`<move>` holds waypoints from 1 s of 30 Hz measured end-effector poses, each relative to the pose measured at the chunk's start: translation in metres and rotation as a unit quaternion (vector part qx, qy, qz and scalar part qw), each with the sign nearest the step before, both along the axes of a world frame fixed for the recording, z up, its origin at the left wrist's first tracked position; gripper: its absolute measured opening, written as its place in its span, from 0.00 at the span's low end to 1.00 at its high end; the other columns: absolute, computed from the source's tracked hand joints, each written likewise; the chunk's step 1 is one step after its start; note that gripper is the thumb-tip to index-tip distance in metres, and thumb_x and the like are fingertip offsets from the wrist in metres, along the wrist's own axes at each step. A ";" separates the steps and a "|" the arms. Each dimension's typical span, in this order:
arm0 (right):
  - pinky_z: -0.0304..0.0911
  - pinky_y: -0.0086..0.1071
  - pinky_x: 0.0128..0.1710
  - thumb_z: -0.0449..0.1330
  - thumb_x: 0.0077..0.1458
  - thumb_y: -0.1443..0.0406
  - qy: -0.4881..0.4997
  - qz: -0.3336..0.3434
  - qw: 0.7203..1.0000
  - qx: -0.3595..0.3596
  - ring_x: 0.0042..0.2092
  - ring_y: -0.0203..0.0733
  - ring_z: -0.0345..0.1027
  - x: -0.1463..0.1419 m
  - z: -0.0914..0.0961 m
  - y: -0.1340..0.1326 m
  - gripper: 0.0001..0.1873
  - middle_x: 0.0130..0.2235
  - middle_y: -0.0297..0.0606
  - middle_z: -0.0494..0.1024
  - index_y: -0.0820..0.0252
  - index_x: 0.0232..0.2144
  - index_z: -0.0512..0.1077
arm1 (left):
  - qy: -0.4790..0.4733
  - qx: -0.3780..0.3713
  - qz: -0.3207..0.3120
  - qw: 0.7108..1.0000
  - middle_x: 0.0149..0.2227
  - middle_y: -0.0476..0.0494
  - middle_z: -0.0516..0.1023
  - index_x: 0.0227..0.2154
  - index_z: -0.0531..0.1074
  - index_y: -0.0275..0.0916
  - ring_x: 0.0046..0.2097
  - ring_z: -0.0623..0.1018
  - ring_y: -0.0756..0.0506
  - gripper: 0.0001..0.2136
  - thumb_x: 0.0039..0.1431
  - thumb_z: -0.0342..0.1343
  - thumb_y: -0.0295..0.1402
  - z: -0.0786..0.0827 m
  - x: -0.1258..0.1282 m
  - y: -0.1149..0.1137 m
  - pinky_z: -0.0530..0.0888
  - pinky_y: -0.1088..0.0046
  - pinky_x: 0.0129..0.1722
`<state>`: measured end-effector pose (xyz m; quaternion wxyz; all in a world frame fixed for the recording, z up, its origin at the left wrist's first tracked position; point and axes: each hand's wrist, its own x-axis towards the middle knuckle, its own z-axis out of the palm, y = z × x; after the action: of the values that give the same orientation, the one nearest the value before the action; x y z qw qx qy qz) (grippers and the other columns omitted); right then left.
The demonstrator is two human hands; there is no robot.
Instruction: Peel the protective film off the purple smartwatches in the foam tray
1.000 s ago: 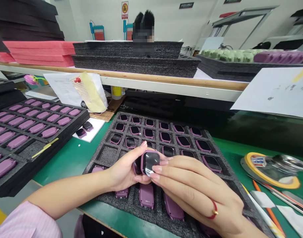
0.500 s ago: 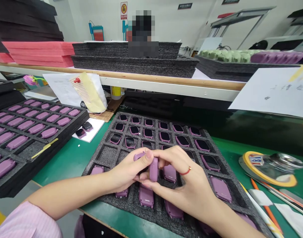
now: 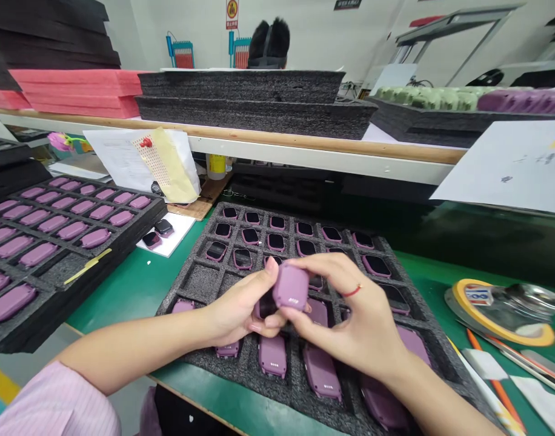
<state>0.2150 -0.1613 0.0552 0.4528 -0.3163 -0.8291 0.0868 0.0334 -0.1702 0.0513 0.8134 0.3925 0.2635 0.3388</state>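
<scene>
Mid-frame, the left hand (image 3: 238,307) grips a dark-screened watch (image 3: 266,306) while the right hand (image 3: 357,312) sensibly edge-pinches a probably light, stiff, slick purple case (image 3: 291,286).

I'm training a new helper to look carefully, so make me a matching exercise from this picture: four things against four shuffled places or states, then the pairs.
1. watch in the right hand
2. pink foam
3. orange stick
4. flower

A. partly under a white pad
B. beside white paper, below the shelf
C. purple side toward the camera
D. stacked on the shelf

Pairs: 1-C, 2-D, 3-A, 4-B
</scene>
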 end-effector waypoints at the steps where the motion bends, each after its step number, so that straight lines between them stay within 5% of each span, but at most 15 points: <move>1: 0.71 0.41 0.43 0.66 0.53 0.64 0.023 -0.020 0.999 -0.020 0.43 0.47 0.73 0.001 -0.001 0.004 0.19 0.43 0.41 0.78 0.55 0.47 0.71 | 0.010 0.009 -0.017 1.000 0.17 0.57 0.63 0.30 0.67 0.37 0.17 0.55 0.58 0.28 0.52 0.57 0.62 0.000 0.000 -0.001 0.50 0.81 0.17; 4: 0.71 0.41 0.41 0.63 0.55 0.62 0.072 -0.076 0.990 -0.097 0.40 0.45 0.73 -0.002 -0.005 0.019 0.14 0.41 0.40 0.78 0.56 0.45 0.72 | 0.090 0.051 -0.105 0.989 0.26 0.52 0.72 0.31 0.65 0.39 0.21 0.64 0.56 0.27 0.42 0.70 0.53 -0.003 0.001 -0.004 0.59 0.81 0.18; 6: 0.71 0.43 0.42 0.64 0.54 0.60 0.039 -0.075 0.988 -0.128 0.40 0.46 0.73 -0.012 -0.010 0.026 0.15 0.40 0.40 0.78 0.57 0.44 0.73 | 0.121 0.074 -0.196 0.970 0.32 0.48 0.76 0.32 0.65 0.39 0.22 0.68 0.55 0.27 0.42 0.70 0.54 -0.006 0.000 -0.004 0.64 0.78 0.19; 10: 0.68 0.50 0.49 0.70 0.48 0.62 -0.087 0.005 0.984 -0.155 0.46 0.51 0.71 -0.045 -0.024 0.028 0.18 0.42 0.42 0.78 0.57 0.43 0.76 | 0.110 0.116 -0.379 0.911 0.26 0.45 0.77 0.32 0.67 0.40 0.18 0.68 0.51 0.29 0.54 0.49 0.65 -0.005 -0.003 -0.002 0.63 0.74 0.17; 13: 0.67 0.53 0.51 0.74 0.44 0.60 -0.104 0.032 0.981 -0.162 0.47 0.53 0.70 -0.060 -0.032 0.024 0.23 0.44 0.43 0.78 0.56 0.44 0.78 | 0.122 0.181 -0.436 0.873 0.20 0.46 0.74 0.30 0.72 0.39 0.20 0.67 0.48 0.35 0.53 0.40 0.68 0.004 -0.006 0.001 0.67 0.71 0.20; 17: 0.67 0.50 0.52 0.65 0.58 0.59 -0.061 0.014 0.985 -0.160 0.49 0.50 0.70 -0.050 -0.025 0.026 0.14 0.45 0.43 0.78 0.55 0.46 0.76 | 0.122 0.172 -0.357 0.910 0.25 0.43 0.78 0.36 0.79 0.38 0.25 0.67 0.48 0.36 0.56 0.42 0.67 0.006 -0.007 0.000 0.65 0.74 0.24; 22: 0.69 0.40 0.45 0.54 0.67 0.57 0.125 0.007 0.983 -0.137 0.43 0.44 0.73 -0.017 -0.003 0.023 0.13 0.37 0.39 0.77 0.54 0.34 0.74 | 0.079 0.030 -0.132 0.988 0.31 0.40 0.79 0.42 0.79 0.33 0.20 0.59 0.54 0.33 0.65 0.40 0.59 -0.010 -0.003 0.002 0.53 0.74 0.19; 26: 0.71 0.43 0.46 0.69 0.52 0.54 0.023 0.062 0.996 -0.056 0.47 0.49 0.73 -0.004 0.002 0.008 0.15 0.44 0.42 0.76 0.54 0.35 0.71 | -0.002 -0.050 -0.002 0.999 0.27 0.43 0.76 0.34 0.77 0.32 0.20 0.61 0.55 0.27 0.61 0.51 0.56 -0.010 -0.002 0.008 0.51 0.78 0.19; 30: 0.72 0.38 0.40 0.69 0.53 0.64 -0.027 0.062 0.998 -0.008 0.44 0.46 0.74 -0.008 0.001 -0.003 0.09 0.45 0.43 0.76 0.55 0.34 0.71 | -0.049 -0.058 0.012 0.997 0.27 0.46 0.74 0.32 0.73 0.34 0.20 0.63 0.56 0.25 0.55 0.59 0.57 -0.006 -0.002 0.009 0.51 0.80 0.17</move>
<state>0.2071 -0.1639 0.0563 0.4215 -0.2706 -0.8582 0.1127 0.0314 -0.1608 0.0457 0.8426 0.3242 0.2474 0.3518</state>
